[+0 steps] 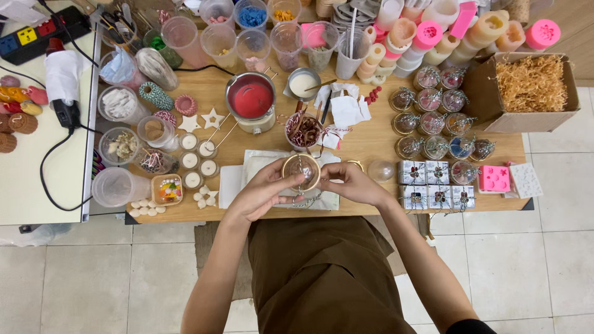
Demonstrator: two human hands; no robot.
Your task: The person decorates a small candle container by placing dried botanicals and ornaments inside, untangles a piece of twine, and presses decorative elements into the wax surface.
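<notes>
Seen from the head camera, the left hand [263,188] and right hand [351,184] are curling their fingers closed around a small round glass jar [301,171], cupping it from both sides above the white cloth [257,166]. Right of the jar, small silver patterned boxes [436,184] are sitting in two rows, and a pink silicone mould [495,178] is lying just beyond them.

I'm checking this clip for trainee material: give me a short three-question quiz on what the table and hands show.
1. True or false: both hands hold the small round jar.
2. What colour is the liquid in the metal pot? A green, B red, C blue.
3. What fills the cardboard box?

Key
1. True: the left hand and right hand grip it from either side.
2. B.
3. Tan shredded paper.
</notes>
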